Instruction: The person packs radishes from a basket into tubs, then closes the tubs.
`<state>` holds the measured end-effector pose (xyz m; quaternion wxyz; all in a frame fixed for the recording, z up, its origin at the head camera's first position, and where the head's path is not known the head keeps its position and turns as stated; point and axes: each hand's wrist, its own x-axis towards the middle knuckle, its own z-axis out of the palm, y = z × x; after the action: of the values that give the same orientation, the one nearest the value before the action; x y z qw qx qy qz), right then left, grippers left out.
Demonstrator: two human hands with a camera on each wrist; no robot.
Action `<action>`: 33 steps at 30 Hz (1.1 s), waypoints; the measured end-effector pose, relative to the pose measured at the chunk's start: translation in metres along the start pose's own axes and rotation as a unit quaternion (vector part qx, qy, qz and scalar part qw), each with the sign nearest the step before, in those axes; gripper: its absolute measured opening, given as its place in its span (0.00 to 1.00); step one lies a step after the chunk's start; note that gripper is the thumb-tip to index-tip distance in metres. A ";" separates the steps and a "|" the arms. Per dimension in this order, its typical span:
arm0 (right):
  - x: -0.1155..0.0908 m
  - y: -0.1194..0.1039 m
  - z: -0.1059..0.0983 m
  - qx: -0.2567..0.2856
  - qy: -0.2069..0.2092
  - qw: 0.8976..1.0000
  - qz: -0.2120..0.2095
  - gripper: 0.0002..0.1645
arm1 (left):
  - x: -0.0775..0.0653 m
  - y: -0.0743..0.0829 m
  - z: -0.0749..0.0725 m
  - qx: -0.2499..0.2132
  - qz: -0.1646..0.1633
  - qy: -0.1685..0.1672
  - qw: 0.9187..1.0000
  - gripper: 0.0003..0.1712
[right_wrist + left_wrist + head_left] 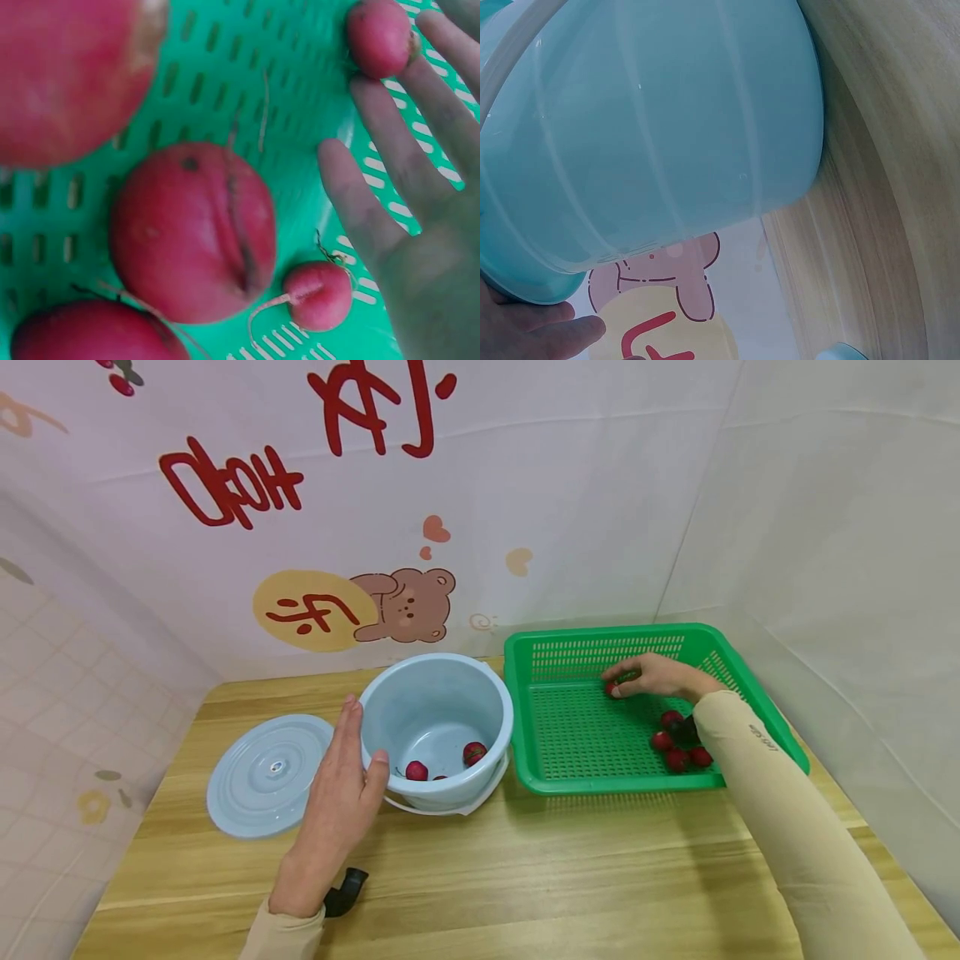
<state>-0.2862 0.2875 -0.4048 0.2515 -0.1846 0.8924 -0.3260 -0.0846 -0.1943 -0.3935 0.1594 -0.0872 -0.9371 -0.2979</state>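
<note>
At the center right of the head view, the right hand (pixel 656 677) pinches a radish (pixel 611 689) between thumb and fingertips; in the right wrist view its other fingers are spread apart. Both are inside a green slotted basket (pixel 581 787). Below and to the right of the hand, four more radishes (pixel 677 761) sit clustered in the basket's lower right part, partly hidden by the forearm in a beige sleeve (pixel 795 827).

At the lower center left of the head view, the left hand (pixel 341 793) has its fingers straight and close together, with the thumb set apart from them. It lies against the left rim of a light-blue bucket (pixel 450 791), whose white handle (pixel 487 789) hangs down at the front. Inside, two red radishes (pixel 474 753) and a sliver of another show near the front wall.

Left of the bucket, a round light-blue lid (pixel 258 777) lies on the wood-grain table (pixel 525 877). Across the upper center hangs a white backdrop (pixel 585 527) with red characters and a brown bear (pixel 412 606).
</note>
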 end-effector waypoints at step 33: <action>0.001 -0.003 0.006 -0.056 -0.001 0.998 0.024 0.24 | 0.000 0.001 -0.001 0.000 -0.008 -0.007 1.000 0.41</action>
<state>-0.2832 0.2817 -0.4073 0.2489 -0.1774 0.9133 -0.2691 -0.0838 -0.1940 -0.3926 0.1501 -0.0820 -0.9388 -0.2990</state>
